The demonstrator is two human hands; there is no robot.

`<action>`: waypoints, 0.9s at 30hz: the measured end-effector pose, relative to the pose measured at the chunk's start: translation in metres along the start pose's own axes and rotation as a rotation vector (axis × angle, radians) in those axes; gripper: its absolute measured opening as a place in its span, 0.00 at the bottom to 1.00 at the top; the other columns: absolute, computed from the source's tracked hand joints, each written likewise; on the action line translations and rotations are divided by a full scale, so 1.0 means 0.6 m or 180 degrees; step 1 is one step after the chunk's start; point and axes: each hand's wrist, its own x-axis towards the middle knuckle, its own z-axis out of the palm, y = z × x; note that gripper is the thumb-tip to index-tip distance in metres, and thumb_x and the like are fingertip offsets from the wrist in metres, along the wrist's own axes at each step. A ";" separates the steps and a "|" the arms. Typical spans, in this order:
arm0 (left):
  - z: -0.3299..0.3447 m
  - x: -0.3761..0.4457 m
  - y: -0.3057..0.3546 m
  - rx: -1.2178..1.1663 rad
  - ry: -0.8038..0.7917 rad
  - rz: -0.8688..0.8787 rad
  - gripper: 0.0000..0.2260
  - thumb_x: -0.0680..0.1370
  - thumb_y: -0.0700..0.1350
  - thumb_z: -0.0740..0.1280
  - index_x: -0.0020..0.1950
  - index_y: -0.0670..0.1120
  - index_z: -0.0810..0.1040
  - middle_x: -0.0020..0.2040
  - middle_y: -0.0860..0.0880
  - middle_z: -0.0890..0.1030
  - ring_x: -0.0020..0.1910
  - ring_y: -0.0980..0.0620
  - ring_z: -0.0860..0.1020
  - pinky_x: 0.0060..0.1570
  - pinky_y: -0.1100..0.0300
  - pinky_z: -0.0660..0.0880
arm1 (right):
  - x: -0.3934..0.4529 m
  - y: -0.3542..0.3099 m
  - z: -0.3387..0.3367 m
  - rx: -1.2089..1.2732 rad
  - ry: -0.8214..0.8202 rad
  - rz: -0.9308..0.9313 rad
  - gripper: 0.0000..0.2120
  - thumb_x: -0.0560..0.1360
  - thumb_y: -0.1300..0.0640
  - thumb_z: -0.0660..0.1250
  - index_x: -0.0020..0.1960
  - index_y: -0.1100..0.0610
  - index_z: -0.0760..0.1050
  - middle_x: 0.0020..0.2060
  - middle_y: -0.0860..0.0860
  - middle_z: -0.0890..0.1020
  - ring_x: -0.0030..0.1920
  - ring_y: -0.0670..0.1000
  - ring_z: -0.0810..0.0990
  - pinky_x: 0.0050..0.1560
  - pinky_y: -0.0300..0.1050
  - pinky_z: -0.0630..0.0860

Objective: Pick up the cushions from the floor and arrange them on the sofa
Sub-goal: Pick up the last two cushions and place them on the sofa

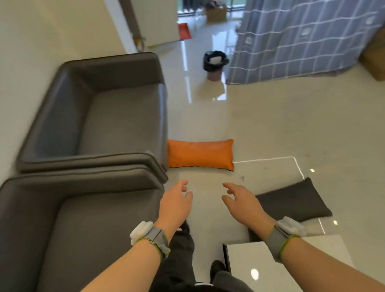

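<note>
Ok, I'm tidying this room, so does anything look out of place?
Yes: two cushions lie on the glossy tiled floor instead of the grey sofa seats: an orange leather-look cushion against the sofa's front, and a dark grey fabric one lying askew.

We see the glossy pale floor [273,125] carrying an orange cushion [200,155] touching the far sofa [103,118], a dark cushion [296,202], and a bin [215,64].
</note>
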 end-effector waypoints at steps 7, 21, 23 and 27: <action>0.028 0.190 0.029 0.0384 -0.0877 0.0380 0.17 0.84 0.48 0.63 0.73 0.53 0.74 0.66 0.51 0.80 0.61 0.52 0.77 0.64 0.53 0.76 | 0.104 0.037 0.003 0.0326 0.0321 0.0838 0.25 0.82 0.47 0.62 0.77 0.48 0.67 0.62 0.50 0.80 0.61 0.51 0.78 0.63 0.50 0.76; 0.055 0.495 0.036 0.1779 -0.2254 0.0510 0.10 0.84 0.47 0.60 0.62 0.52 0.79 0.57 0.53 0.82 0.56 0.50 0.79 0.59 0.52 0.77 | 0.259 0.027 0.084 0.2175 0.1022 0.2924 0.21 0.82 0.50 0.62 0.75 0.49 0.70 0.56 0.47 0.79 0.58 0.52 0.80 0.64 0.48 0.74; 0.077 0.512 0.036 0.2059 -0.2443 0.0521 0.09 0.84 0.47 0.60 0.57 0.52 0.80 0.54 0.52 0.82 0.54 0.50 0.79 0.56 0.54 0.76 | 0.265 0.042 0.105 0.2341 0.1053 0.3168 0.22 0.82 0.50 0.61 0.75 0.49 0.69 0.55 0.46 0.79 0.59 0.53 0.79 0.65 0.50 0.74; 0.126 0.537 0.046 0.2287 -0.2570 0.0470 0.10 0.84 0.46 0.61 0.62 0.51 0.79 0.54 0.52 0.81 0.56 0.50 0.79 0.56 0.56 0.74 | 0.289 0.077 0.137 0.2735 0.1076 0.3423 0.23 0.82 0.51 0.61 0.77 0.48 0.68 0.55 0.48 0.81 0.56 0.53 0.80 0.63 0.51 0.76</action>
